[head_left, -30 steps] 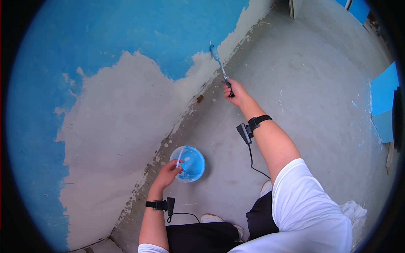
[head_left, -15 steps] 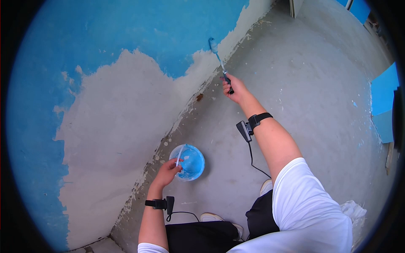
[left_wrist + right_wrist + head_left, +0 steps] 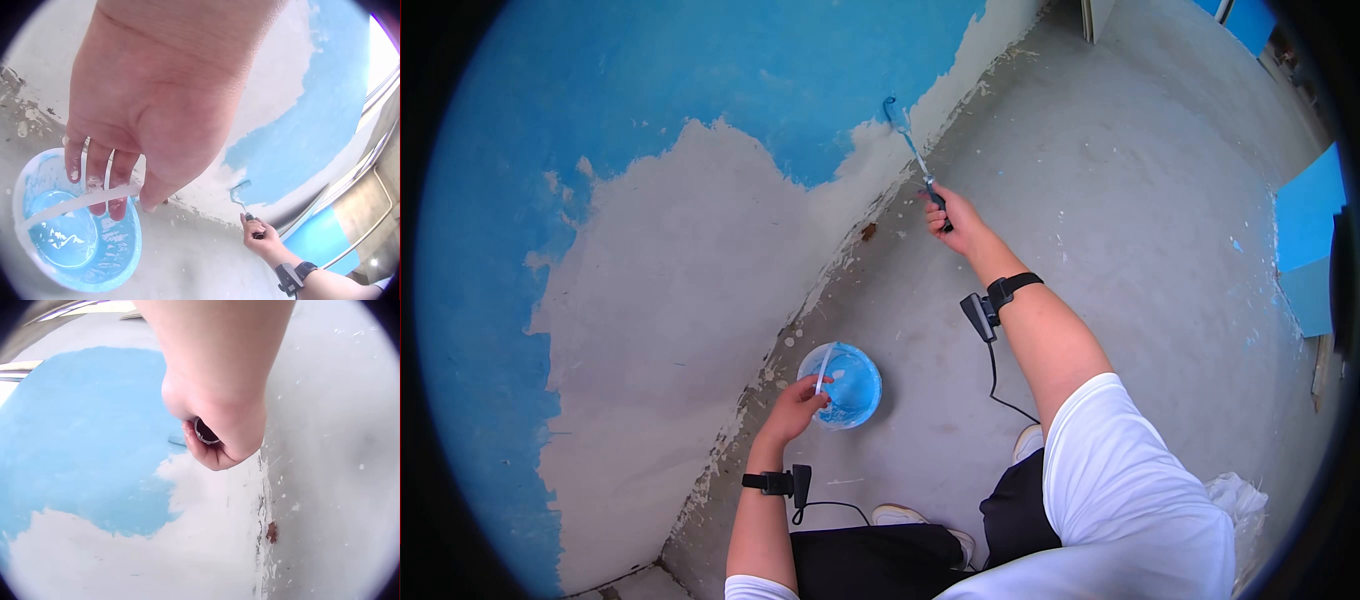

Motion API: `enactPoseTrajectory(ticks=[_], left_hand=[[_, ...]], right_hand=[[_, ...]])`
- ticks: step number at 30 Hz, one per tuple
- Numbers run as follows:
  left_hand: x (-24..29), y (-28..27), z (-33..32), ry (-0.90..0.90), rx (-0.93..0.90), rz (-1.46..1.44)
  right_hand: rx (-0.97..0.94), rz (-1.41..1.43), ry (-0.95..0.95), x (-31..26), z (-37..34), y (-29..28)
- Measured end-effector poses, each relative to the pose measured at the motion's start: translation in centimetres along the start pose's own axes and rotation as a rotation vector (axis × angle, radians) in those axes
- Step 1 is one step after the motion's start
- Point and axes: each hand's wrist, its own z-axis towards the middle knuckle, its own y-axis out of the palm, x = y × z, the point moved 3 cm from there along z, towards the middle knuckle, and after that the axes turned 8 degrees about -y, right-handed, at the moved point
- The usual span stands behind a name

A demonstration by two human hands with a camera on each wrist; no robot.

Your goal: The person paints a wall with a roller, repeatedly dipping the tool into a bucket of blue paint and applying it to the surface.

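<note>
In the head view the right hand point(image 3: 955, 220) grips the dark handle of a small paint roller point(image 3: 915, 150), whose blue head lies against the wall at the edge of the blue paint. The right wrist view shows the fingers point(image 3: 212, 456) curled round the handle end, the roller head point(image 3: 177, 440) mostly hidden. The left hand point(image 3: 795, 408) holds the white strap handle point(image 3: 825, 368) of a bucket point(image 3: 870, 390). Seen in the left wrist view, the left hand point(image 3: 156, 106) has its fingers behind the strap point(image 3: 81, 203) and its thumb in front; blue paint point(image 3: 62, 234) lies inside the bucket.
The wall has blue paint point(image 3: 650, 60) above a bare grey-white area point(image 3: 680, 270). It meets the grey floor point(image 3: 1120, 220) along a chipped edge. Blue panels point(image 3: 1310, 230) stand at the right. A white plastic bag point(image 3: 1238, 500) and the person's shoes are below.
The roller head has moved slightly left along the wall and its frame has turned. The right hand has dipped a little from its position half a second ago. The left hand keeps its hold on the strap.
</note>
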Motion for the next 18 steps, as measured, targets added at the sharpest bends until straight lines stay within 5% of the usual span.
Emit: enactPoseTrajectory(ticks=[18], left_hand=[[-0.4, 0.0, 0.3, 0.018, 0.0, -0.008]], right_hand=[[0.056, 0.019, -0.041, -0.2, 1.1, 1.6]])
